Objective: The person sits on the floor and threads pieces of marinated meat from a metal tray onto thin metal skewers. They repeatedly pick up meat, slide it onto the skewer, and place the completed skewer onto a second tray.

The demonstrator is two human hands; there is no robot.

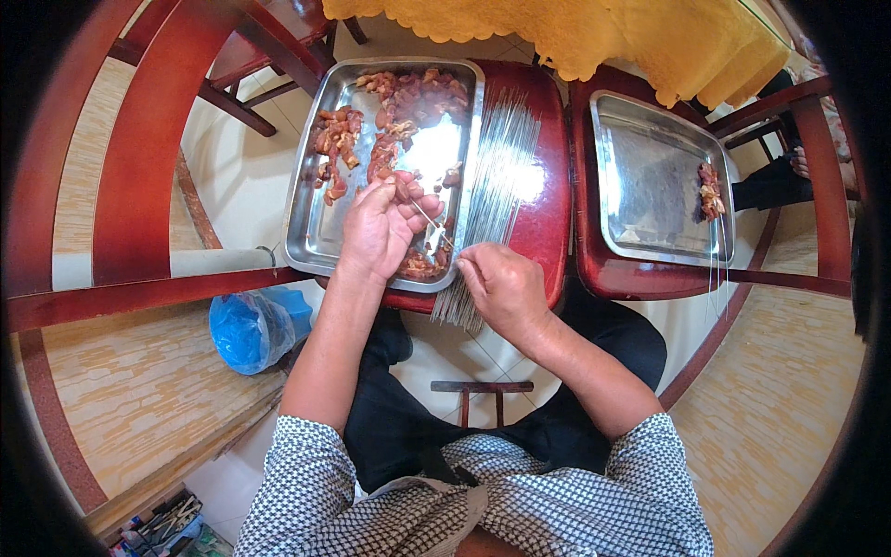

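Note:
My left hand (390,221) is over a metal tray (312,181), palm turned up, its thumb and fingers pinching a small piece of meat that they mostly cover. A thin metal skewer (425,214) runs from my right hand (501,286) up to those fingers. My right hand is closed round the skewer's lower end at the tray's near right corner. Chunks of raw meat (339,139) lie in the tray in loose rows, with more in its near corner. Beside the tray, a bundle of metal skewers (501,172) rests on a red chair seat (549,200).
A second metal tray (640,153) on another red seat holds meat on skewers (711,193), their ends sticking out over the near edge. A blue bin with a plastic bag (251,330) stands at left. A yellow cloth (594,32) hangs at the back; a person's hand (800,162) shows far right.

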